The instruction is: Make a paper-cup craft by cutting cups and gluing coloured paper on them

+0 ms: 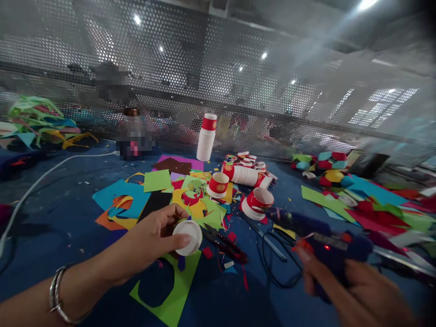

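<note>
My left hand point(158, 234) grips a small paper cup point(193, 231), its white round end facing me and my thumb pressed on it. A dark blue hot glue gun point(335, 243) with a lit red light is in my right hand point(364, 288), somewhat blurred. Its nozzle points left, towards a red and white paper cup point(257, 203); whether they touch I cannot tell. Just right of the held cup lie scissors point(228, 247) with dark handles. Below my left hand is a green paper sheet point(185, 284) with a round hole cut in it.
Coloured paper scraps point(194, 195) cover the middle of the blue table point(112, 295). Behind them stands a tall cup stack point(206, 141), with another stack point(243, 175) on its side. A black cable point(269, 272) loops near the glue gun. A perforated metal screen point(235, 86) closes the back.
</note>
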Available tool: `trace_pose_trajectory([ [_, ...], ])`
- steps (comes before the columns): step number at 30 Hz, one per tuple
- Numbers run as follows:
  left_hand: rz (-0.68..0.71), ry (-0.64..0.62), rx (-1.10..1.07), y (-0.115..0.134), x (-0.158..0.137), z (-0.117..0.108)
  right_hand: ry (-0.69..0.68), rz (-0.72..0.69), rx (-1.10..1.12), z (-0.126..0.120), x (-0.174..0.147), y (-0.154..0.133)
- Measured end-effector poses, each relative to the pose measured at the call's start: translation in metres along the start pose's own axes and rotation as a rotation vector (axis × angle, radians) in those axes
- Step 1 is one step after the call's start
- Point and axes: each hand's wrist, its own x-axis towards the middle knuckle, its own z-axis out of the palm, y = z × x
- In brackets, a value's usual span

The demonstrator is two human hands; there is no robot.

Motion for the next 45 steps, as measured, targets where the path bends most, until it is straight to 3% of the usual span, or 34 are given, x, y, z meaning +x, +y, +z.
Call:
trace_pose_trajectory([
  [4,0.009,-0.055,-0.037,-0.001,0.001,0.0,0.01,0.028,-0.21,-0.019,0.041,0.01],
  [9,-0.001,-0.062,-0.02,0.0,0.003,-0.002,-0.129,0.006,-0.227,-0.006,0.076,0.021],
  [13,-0.006,-0.052,0.016,-0.005,0.004,-0.005,-0.221,0.259,-0.149,0.01,0.095,0.035],
  [15,0.006,-0.057,0.016,-0.008,0.005,-0.007,-0.23,0.311,-0.155,0.015,0.102,0.04],
  [22,0.014,-0.037,0.027,-0.014,0.007,-0.01,-0.121,0.308,-0.241,0.015,0.107,0.039],
  [25,0.021,-0.037,0.041,-0.015,0.006,-0.011,-0.041,0.341,-0.15,0.012,0.1,0.033],
  [29,0.019,-0.041,0.094,-0.017,0.006,-0.011,-0.046,0.32,-0.021,0.013,0.092,0.024],
  [32,-0.011,-0.037,0.235,-0.015,0.008,-0.014,-0.032,0.332,0.027,0.017,0.086,0.023],
  [38,-0.087,-0.022,0.884,0.009,-0.001,-0.027,0.023,0.373,0.097,0.019,0.066,0.04],
  [42,0.189,0.048,1.21,0.043,0.008,-0.015,0.046,0.379,0.06,0.014,0.046,0.043],
  [45,0.376,-0.073,1.24,0.06,0.039,0.014,0.118,0.444,0.035,0.016,0.021,0.046],
])
